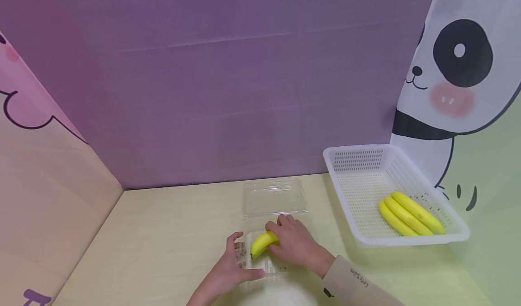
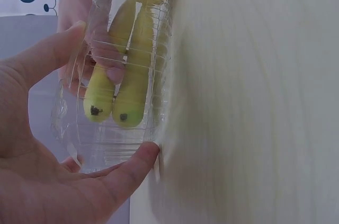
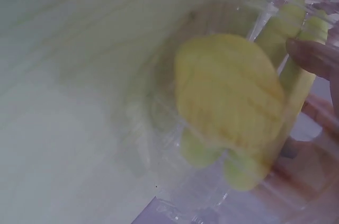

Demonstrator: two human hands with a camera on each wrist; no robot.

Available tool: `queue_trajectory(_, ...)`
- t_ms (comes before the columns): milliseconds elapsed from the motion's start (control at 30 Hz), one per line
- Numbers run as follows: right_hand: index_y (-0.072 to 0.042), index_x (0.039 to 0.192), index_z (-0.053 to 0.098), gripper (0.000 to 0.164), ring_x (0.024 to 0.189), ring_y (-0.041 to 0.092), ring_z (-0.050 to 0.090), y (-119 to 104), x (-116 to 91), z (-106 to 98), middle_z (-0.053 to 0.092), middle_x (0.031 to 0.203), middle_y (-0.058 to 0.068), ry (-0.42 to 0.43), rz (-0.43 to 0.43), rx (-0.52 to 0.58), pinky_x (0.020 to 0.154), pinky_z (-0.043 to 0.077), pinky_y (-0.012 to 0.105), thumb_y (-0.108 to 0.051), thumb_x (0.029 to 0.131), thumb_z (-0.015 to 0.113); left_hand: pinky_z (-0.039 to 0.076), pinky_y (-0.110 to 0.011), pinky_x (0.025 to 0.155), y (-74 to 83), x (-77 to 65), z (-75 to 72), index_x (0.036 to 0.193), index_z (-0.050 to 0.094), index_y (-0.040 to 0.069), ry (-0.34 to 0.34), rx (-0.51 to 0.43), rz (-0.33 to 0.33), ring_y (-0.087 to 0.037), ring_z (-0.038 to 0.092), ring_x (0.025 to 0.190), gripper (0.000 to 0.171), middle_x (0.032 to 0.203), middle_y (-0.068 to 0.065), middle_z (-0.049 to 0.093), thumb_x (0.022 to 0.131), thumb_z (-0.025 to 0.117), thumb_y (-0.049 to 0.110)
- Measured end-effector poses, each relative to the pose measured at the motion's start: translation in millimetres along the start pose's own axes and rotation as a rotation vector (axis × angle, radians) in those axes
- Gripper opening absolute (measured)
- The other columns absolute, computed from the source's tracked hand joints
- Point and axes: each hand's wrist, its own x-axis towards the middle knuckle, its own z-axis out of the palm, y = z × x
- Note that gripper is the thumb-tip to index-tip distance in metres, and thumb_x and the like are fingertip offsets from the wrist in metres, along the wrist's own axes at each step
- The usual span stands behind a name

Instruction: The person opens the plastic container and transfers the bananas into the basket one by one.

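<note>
A clear plastic hinged box [image 1: 269,266] lies on the table, its clear lid [image 1: 274,201] folded back towards the wall. My left hand [image 1: 229,270] holds the box's left end, thumb at the near edge and fingers at the far side. Over the box my right hand [image 1: 292,243] grips a yellow banana [image 1: 262,242], covering its right part. Through the plastic in the left wrist view, two long yellow shapes show side by side; whether one is a reflection I cannot tell. A blurred yellow rounded shape [image 3: 228,91] fills the middle of the right wrist view.
To the right stands a white perforated basket [image 1: 411,241] with several yellow bananas [image 1: 411,215] in its near right part. A purple cloth wall [image 1: 228,93] closes off the back of the pale wooden table [image 1: 163,233], and printed panels flank both sides.
</note>
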Motion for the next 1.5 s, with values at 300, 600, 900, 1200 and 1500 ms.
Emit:
queue_trajectory(300, -0.022, 0.116, 0.063, 0.029, 0.079, 0.015, 0.039, 4, -1, 0, 0.045, 0.088, -0.003, 0.032, -0.016, -0.013, 0.066, 0.035, 0.025, -0.03, 0.09, 0.073, 0.044, -0.051, 0.093, -1.3, -0.6, -0.9, 0.156, 0.013, 0.015, -0.008, -0.006, 0.023, -0.035, 0.053, 0.121, 0.115, 0.144, -0.027, 0.048, 0.074, 0.092, 0.032)
queue_trajectory(600, -0.021, 0.117, 0.065, 0.031, 0.078, 0.015, 0.038, 4, -1, -5, 0.046, 0.089, -0.003, 0.068, -0.048, -0.024, 0.066, 0.034, 0.025, -0.031, 0.09, 0.075, 0.044, -0.056, 0.095, 0.5, -1.6, -1.5, 0.156, 0.013, 0.014, -0.015, -0.013, 0.022, -0.037, 0.053, 0.122, 0.115, 0.144, -0.028, 0.048, 0.075, 0.092, 0.032)
queue_trajectory(900, -0.02, 0.118, 0.066, 0.033, 0.079, 0.014, 0.037, 5, -3, -14, 0.045, 0.089, -0.003, 0.111, -0.082, -0.009, 0.069, 0.034, 0.026, -0.031, 0.09, 0.077, 0.045, -0.057, 0.097, 0.5, -0.6, -3.1, 0.156, 0.012, 0.013, -0.027, -0.034, 0.032, -0.037, 0.053, 0.124, 0.116, 0.146, -0.026, 0.046, 0.075, 0.092, 0.031)
queue_trajectory(1200, -0.018, 0.118, 0.066, 0.035, 0.079, 0.014, 0.038, 5, -3, -29, 0.047, 0.09, -0.003, 0.154, -0.09, 0.037, 0.069, 0.037, 0.026, -0.028, 0.088, 0.08, 0.045, -0.061, 0.097, -0.3, -0.6, -2.9, 0.157, 0.012, 0.013, -0.024, -0.025, 0.023, -0.046, 0.049, 0.13, 0.115, 0.147, -0.034, 0.042, 0.076, 0.092, 0.032)
queue_trajectory(1500, -0.02, 0.118, 0.066, 0.034, 0.081, 0.013, 0.039, 7, -5, -38, 0.047, 0.092, -0.005, 0.168, -0.083, 0.081, 0.069, 0.039, 0.026, -0.031, 0.089, 0.079, 0.046, -0.057, 0.094, -1.6, -0.8, -1.7, 0.156, 0.012, 0.014, -0.015, 0.003, 0.03, -0.041, 0.053, 0.125, 0.115, 0.143, -0.033, 0.046, 0.075, 0.091, 0.033)
